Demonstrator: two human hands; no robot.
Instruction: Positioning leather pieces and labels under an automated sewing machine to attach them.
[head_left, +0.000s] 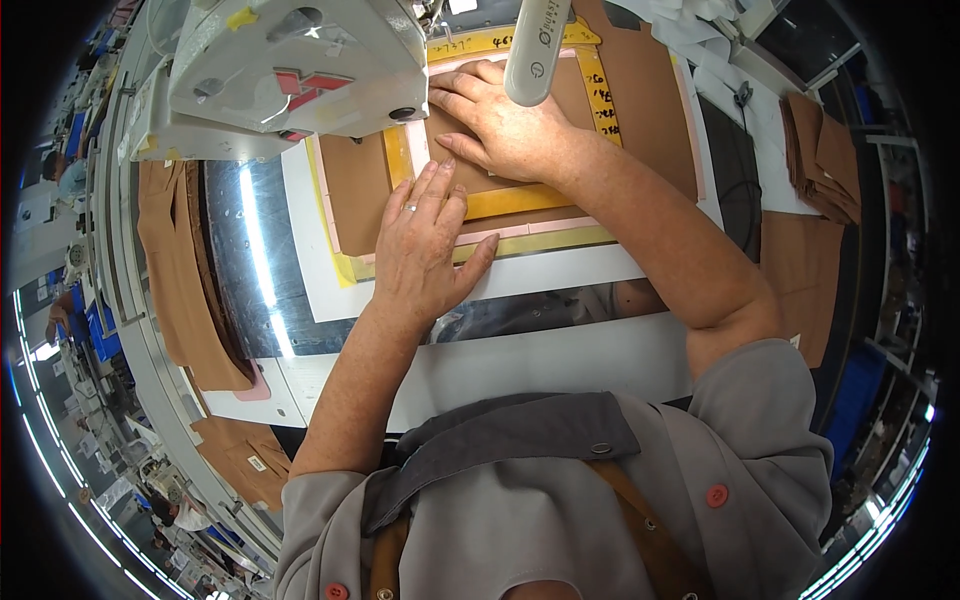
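Both hands (425, 250) (500, 125) flat on framed brown fabric (360, 180) — fingers spread

Shirt: grey, short-sleeved, the sleeves ending above the elbows, well back from each hand.
Collar: darker grey, folded flat, with a small grey button at its tip.
Buttons: red and round, one on the right shoulder, one low on the left.
Straps: tan-brown, running down the chest.
Left hand (425, 245): a thin ring on one finger.
Right hand (505, 120): bare, as is the forearm behind it.
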